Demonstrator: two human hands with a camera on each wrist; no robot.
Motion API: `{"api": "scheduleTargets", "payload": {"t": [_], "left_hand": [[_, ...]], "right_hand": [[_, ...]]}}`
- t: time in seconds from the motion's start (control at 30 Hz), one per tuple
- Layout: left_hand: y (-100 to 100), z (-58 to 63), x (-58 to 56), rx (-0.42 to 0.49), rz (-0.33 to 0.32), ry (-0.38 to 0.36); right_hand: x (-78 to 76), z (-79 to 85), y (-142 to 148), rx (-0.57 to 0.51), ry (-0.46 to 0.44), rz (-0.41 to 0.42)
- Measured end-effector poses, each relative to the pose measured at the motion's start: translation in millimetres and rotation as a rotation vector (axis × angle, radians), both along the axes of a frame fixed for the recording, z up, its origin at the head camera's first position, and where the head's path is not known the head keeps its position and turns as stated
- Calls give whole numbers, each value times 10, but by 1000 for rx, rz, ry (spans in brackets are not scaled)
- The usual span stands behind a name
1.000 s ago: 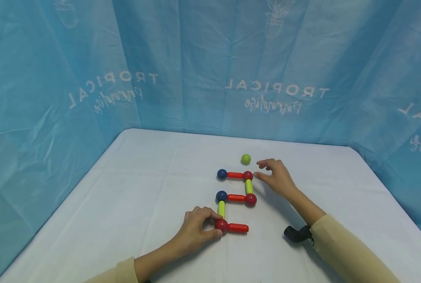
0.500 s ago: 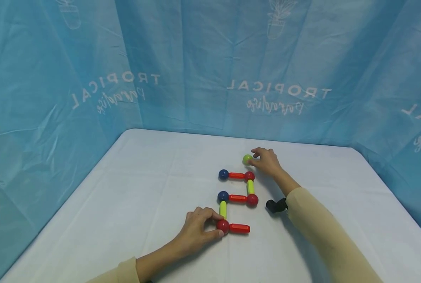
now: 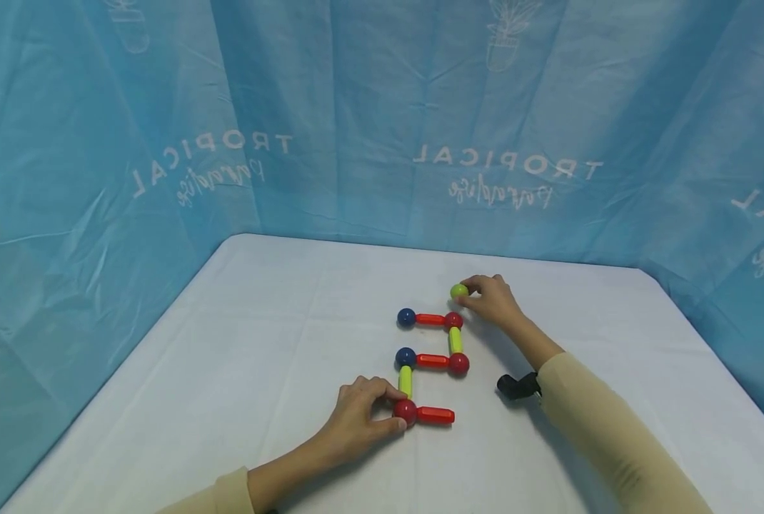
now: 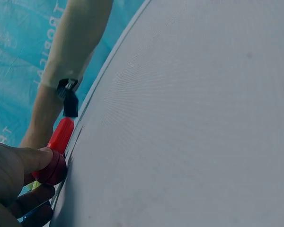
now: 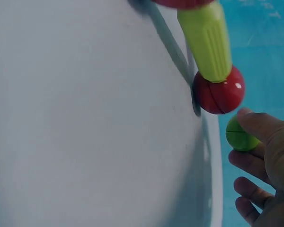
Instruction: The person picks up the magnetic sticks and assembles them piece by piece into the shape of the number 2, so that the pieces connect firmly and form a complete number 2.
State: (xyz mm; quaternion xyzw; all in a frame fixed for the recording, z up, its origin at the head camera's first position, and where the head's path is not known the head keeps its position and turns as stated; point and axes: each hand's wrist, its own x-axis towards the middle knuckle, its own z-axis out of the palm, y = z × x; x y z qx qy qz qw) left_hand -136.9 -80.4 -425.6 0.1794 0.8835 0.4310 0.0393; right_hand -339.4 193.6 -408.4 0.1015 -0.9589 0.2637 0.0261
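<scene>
My left hand (image 3: 358,414) pinches a red ball (image 3: 405,412) at the near end of a chain of balls and rods. From that ball a red rod (image 3: 436,415) points right and a yellow-green rod (image 3: 405,383) runs back to a blue ball (image 3: 405,358). Another red rod (image 3: 433,361) leads to a second red ball (image 3: 458,364), and a yellow-green rod (image 3: 455,340) goes on to a third (image 3: 453,320). Beyond the chain's far row, my right hand (image 3: 494,300) pinches a green ball (image 5: 240,135) between thumb and fingers.
The far row ends at the left in a blue ball (image 3: 406,318), joined by a red rod (image 3: 430,320). A white cloth covers the table (image 3: 279,321). Blue printed curtains (image 3: 369,128) hang behind and at both sides. A black wrist camera (image 3: 517,386) juts from the right sleeve.
My right hand has reached back to the green ball, taken it between thumb and fingers, and drawn it slightly right and nearer. The left hand stays on its red ball.
</scene>
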Motion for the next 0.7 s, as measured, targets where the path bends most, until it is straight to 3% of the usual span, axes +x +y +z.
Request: {"api": "scheduleTargets", "payload": {"t": [0.17, 0.37, 0.5, 0.7], "left_hand": [[4, -14, -1, 0, -3, 25], [-11, -22, 1, 11, -3, 26], [-14, -22, -4, 8, 0, 14], [8, -31, -14, 11, -5, 9]], "right_hand": [[357, 65, 223, -18, 27, -5], [963, 74, 441, -63, 13, 10], [1336, 36, 484, -96, -27, 27], [1715, -66, 428, -104, -46, 89]]}}
